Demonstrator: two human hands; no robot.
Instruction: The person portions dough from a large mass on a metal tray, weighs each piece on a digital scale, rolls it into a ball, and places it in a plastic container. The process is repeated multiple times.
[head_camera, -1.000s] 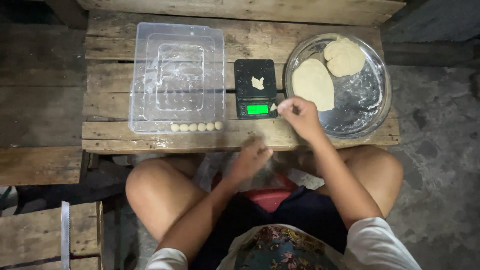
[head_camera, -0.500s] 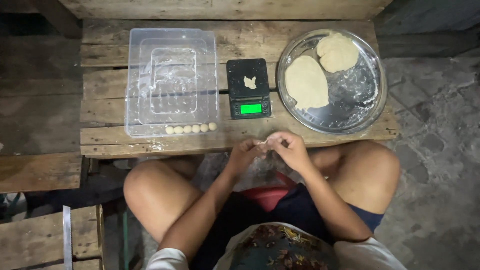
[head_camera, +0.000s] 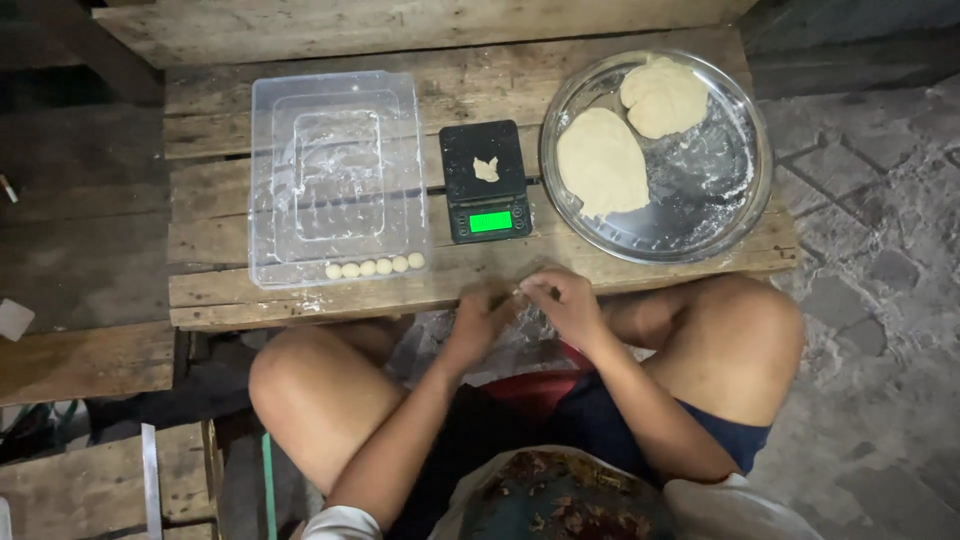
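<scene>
Two hands: the left hand (head_camera: 480, 318) and the right hand (head_camera: 562, 300) meet at the near edge of the wooden table (head_camera: 215, 205), fingertips touching each other.
Change: one second ago the right hand was stretched up beside the scale; half a second ago it was already pulled back, and now both hands are together in front of the knees.
Fingers: curled and closed around something very small between them; I judge it is a bit of dough, but the piece itself is hidden.
Meaning: the picking from the scale seems finished, and the work now looks like shaping a small piece between the fingers.
Scale: a small black scale (head_camera: 486, 182) with a green lit display, still with one pale scrap of dough (head_camera: 486, 168) on its plate.
Tray: a clear plastic tray (head_camera: 338, 105), with a row of five small dough balls (head_camera: 374, 266) along its near edge.
Pan: a round metal pan (head_camera: 735, 200) with flour, holding two flattened pieces of dough (head_camera: 602, 160).
Person: sits cross-legged, bare knees on both sides of the hands.
</scene>
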